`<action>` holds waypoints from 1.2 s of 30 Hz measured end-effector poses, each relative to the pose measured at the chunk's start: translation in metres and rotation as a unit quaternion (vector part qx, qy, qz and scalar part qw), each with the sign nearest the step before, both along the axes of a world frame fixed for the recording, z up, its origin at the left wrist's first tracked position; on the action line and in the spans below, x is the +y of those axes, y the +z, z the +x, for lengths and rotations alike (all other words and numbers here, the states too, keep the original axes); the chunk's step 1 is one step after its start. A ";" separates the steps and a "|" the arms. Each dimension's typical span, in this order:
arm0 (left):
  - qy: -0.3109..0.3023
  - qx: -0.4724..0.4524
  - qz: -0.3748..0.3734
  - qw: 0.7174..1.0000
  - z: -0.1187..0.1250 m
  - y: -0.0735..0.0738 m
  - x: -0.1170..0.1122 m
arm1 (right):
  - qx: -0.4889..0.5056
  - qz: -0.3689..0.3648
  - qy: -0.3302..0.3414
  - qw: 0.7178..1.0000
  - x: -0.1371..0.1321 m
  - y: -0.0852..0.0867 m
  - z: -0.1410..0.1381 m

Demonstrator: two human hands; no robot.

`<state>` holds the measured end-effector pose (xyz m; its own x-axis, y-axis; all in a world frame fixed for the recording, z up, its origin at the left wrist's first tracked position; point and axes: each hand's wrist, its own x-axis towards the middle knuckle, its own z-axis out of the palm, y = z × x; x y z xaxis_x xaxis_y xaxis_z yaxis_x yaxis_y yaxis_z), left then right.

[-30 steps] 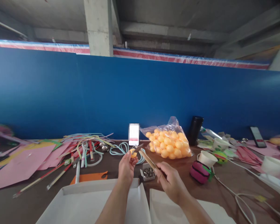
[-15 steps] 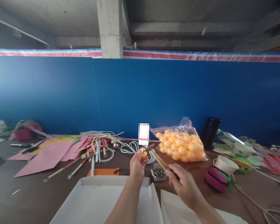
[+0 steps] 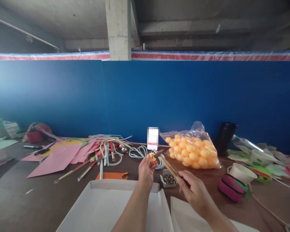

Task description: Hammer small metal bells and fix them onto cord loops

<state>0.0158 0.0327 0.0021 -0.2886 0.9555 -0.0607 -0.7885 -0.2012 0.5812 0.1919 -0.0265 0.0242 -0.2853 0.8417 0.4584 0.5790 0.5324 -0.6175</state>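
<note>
Between the fingertips of my left hand [image 3: 146, 170] is a small orange ball [image 3: 152, 157] with a small shiny metal piece on it. My right hand [image 3: 194, 190] is closed round the wooden handle of a knife [image 3: 168, 167]. Its dark pointed blade reaches the ball; whether it touches the metal piece I cannot tell. Below the handle stands a small open box of metal bells or studs [image 3: 169, 181], too small to name surely. A clear plastic bag of orange balls [image 3: 193, 151] lies to the right, behind my right hand.
A white shallow box [image 3: 106, 203] lies under my left forearm, with white paper [image 3: 183, 212] beside it. Pink sheets [image 3: 55, 161] and colored tubes lie left. A black cylinder [image 3: 226, 138], a paper cup [image 3: 243, 174] and a magenta pouch [image 3: 232, 188] stand right.
The whole view has turned slightly left, so things appear farther right. Both hands keep their hold on the ball and the knife, with little change between them.
</note>
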 end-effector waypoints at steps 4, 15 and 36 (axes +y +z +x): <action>0.003 0.000 0.000 1.000 0.000 0.000 0.000 | -0.006 0.005 0.001 1.000 0.001 0.000 0.001; 0.005 -0.001 -0.007 1.000 0.001 0.002 -0.001 | -0.010 -0.003 -0.002 1.000 0.002 -0.002 0.001; -0.008 -0.006 -0.004 1.000 0.001 0.002 -0.002 | 0.017 -0.002 -0.020 1.000 0.001 0.000 0.004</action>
